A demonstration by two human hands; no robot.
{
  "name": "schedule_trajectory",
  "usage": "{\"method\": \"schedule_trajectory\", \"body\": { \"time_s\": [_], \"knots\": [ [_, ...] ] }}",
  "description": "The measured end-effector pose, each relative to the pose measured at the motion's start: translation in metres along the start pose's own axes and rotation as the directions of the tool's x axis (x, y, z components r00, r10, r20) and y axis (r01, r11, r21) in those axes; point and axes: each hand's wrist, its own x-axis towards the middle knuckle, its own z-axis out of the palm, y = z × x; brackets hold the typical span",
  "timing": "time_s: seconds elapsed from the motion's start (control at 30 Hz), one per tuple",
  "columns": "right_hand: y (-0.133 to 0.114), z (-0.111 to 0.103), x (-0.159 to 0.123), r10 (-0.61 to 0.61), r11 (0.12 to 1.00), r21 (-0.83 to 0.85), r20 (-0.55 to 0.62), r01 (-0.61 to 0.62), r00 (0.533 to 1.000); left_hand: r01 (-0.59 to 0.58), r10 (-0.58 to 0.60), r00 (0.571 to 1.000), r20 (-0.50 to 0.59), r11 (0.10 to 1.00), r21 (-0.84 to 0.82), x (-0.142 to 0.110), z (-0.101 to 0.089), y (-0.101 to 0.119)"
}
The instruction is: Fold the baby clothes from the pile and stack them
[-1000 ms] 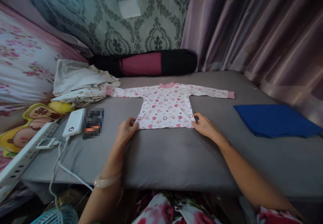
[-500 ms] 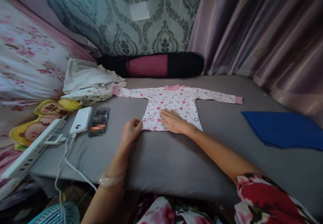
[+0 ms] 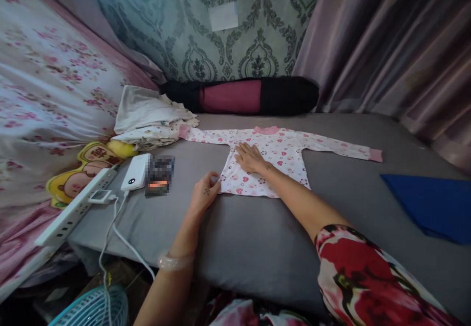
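A small long-sleeved shirt [image 3: 285, 162], white with pink hearts and pink collar and cuffs, lies spread on the grey bed cover, collar away from me and sleeves stretched to both sides. My right hand [image 3: 250, 158] rests flat on its upper left chest, fingers spread. At the shirt's lower left corner is my left hand [image 3: 204, 191], its fingers and thumb curled together round the hem edge. The fingertips there are partly hidden.
Folded cloths [image 3: 149, 120] lie beside the left cuff. Nearer left are a blurred-out phone [image 3: 159, 176], a white power bank [image 3: 136, 172], a power strip [image 3: 75, 211] and a yellow cushion [image 3: 79, 179]. Blue fabric [image 3: 429, 206] lies right; a black-and-maroon roll [image 3: 230, 96] lies behind.
My right hand has slid up the shirt, from the lower middle to the upper left chest. My left hand stays at the hem corner. The whole view has shifted, so things appear further right.
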Motion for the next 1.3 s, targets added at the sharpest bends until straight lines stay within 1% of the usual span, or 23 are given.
{"method": "schedule_trajectory", "body": {
  "time_s": [0.1,0.17,0.23,0.33,0.4,0.43,0.5,0.57,0.63,0.7,0.73,0.8,0.87,0.93,0.97,1.03,1.1,1.2,1.3],
  "knots": [
    [-0.002,0.002,0.001,0.062,0.998,-0.015,-0.044,-0.063,0.997,0.005,-0.005,1.000,0.002,1.000,-0.009,0.000,-0.001,0.001],
    [-0.009,0.005,-0.012,0.044,0.999,-0.026,-0.054,-0.046,0.998,0.005,-0.005,1.000,0.004,1.000,-0.011,0.000,-0.002,0.001],
    [-0.018,0.007,-0.035,-0.031,0.999,-0.024,-0.035,0.030,0.999,0.007,-0.007,1.000,0.006,1.000,-0.004,-0.001,-0.002,0.002],
    [-0.029,0.007,-0.079,-0.203,0.979,0.007,0.006,0.203,0.979,0.014,-0.014,1.000,-0.009,0.999,0.039,-0.002,-0.003,0.005],
    [-0.029,0.004,-0.106,-0.287,0.957,0.046,0.047,0.285,0.957,0.019,-0.017,1.000,-0.020,0.996,0.082,-0.002,-0.002,0.006],
    [-0.026,0.001,-0.116,-0.308,0.950,0.072,0.064,0.303,0.949,0.023,-0.021,1.000,-0.021,0.994,0.104,-0.003,-0.001,0.006],
    [-0.015,-0.005,-0.131,-0.290,0.953,0.114,0.090,0.280,0.953,0.029,-0.026,0.999,-0.023,0.988,0.150,-0.002,0.001,0.005],
    [0.002,-0.010,-0.138,-0.199,0.975,0.118,0.092,0.187,0.976,-0.003,0.016,0.998,-0.060,0.978,0.209,-0.002,0.005,0.004],
    [0.022,-0.013,-0.139,-0.072,0.995,0.073,0.065,0.067,0.995,-0.091,0.129,0.984,-0.125,0.958,0.272,-0.002,0.009,0.005],
    [0.043,-0.014,-0.139,0.051,0.999,-0.007,0.006,-0.051,0.999,-0.214,0.275,0.947,-0.163,0.924,0.317,-0.003,0.015,0.009],
    [0.051,-0.015,-0.139,0.117,0.992,-0.047,-0.031,-0.119,0.993,-0.280,0.344,0.926,-0.157,0.903,0.325,-0.004,0.018,0.012],
    [0.064,-0.016,-0.139,0.257,0.958,-0.103,-0.104,-0.267,0.961,-0.406,0.458,0.882,-0.108,0.857,0.316,-0.006,0.025,0.019],
    [0.070,-0.018,-0.140,0.352,0.919,-0.136,-0.147,-0.371,0.925,-0.516,0.548,0.836,-0.038,0.807,0.286,-0.007,0.033,0.024],
    [0.070,-0.023,-0.138,0.372,0.901,-0.170,-0.169,-0.398,0.913,-0.590,0.607,0.795,0.022,0.763,0.263,-0.006,0.040,0.026],
    [0.069,-0.026,-0.136,0.367,0.899,-0.185,-0.176,-0.397,0.913,-0.608,0.620,0.784,0.042,0.750,0.260,-0.006,0.043,0.026],
    [0.068,-0.033,-0.127,0.367,0.895,-0.194,-0.190,-0.401,0.911,-0.607,0.616,0.785,0.062,0.747,0.270,-0.005,0.048,0.023],
    [0.071,-0.037,-0.114,0.361,0.902,-0.172,-0.202,-0.395,0.911,-0.587,0.593,0.802,0.073,0.758,0.284,-0.004,0.051,0.021],
    [0.084,-0.038,-0.086,0.318,0.928,-0.129,-0.212,-0.348,0.924,-0.560,0.565,0.821,0.078,0.773,0.299,-0.004,0.053,0.019],
    [0.101,-0.037,-0.055,0.302,0.941,-0.108,-0.168,-0.322,0.938,-0.544,0.552,0.831,0.070,0.778,0.314,-0.005,0.054,0.020]
  ]
}}
